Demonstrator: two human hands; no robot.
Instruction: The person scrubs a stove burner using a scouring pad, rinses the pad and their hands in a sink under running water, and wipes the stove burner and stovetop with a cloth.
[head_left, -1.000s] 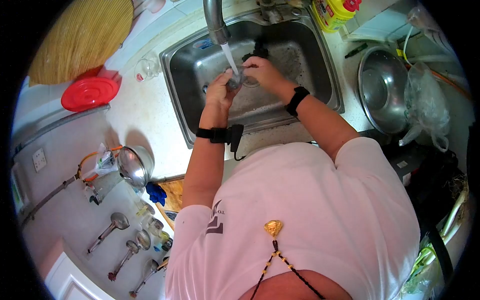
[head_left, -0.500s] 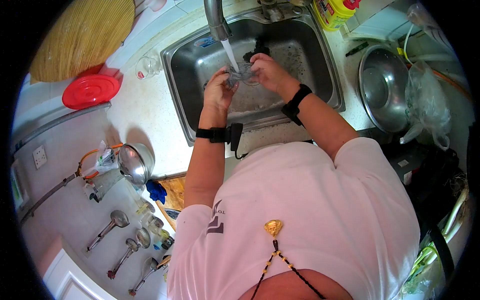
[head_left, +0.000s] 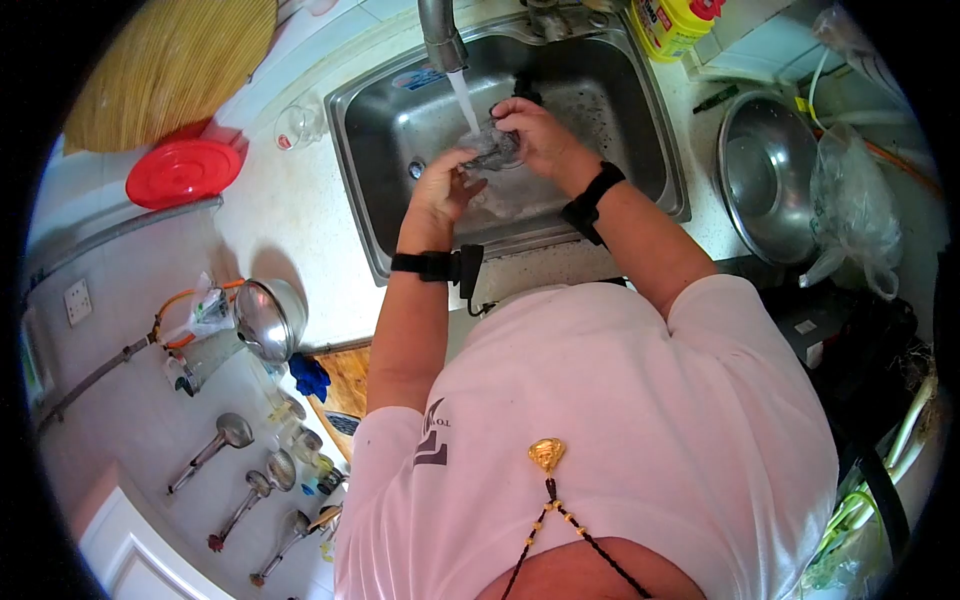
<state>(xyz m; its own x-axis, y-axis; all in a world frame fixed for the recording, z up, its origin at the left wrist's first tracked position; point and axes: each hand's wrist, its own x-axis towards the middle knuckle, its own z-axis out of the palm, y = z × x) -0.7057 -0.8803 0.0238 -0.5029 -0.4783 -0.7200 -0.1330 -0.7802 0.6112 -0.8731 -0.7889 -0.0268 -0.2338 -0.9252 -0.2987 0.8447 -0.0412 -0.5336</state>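
Note:
Over the steel sink [head_left: 350,180], both hands are at a greyish mesh-like item [head_left: 492,150], wet under the stream from the faucet [head_left: 440,38]. My left hand [head_left: 445,186] touches its left end with the fingertips, some lower fingers spread apart. My right hand [head_left: 536,135] pinches its right end, the fingers bent round it. The running water [head_left: 463,98] lands on the item between the hands. A dark clump [head_left: 526,90] lies in the sink behind my right hand, partly hidden by it.
A steel basin [head_left: 765,170] and a plastic bag [head_left: 855,205] are at the right. A yellow bottle [head_left: 668,28] stands at the back. At the left are a clear glass [head_left: 297,128], a red plastic lid [head_left: 184,173] and a lidded pot [head_left: 268,318]. Ladles [head_left: 232,432] hang lower left.
The grey item was bunched between my hands and has been spread out and turned. My left hand's lower fingers have opened, and the drain beside it now shows. My right hand has moved slightly right.

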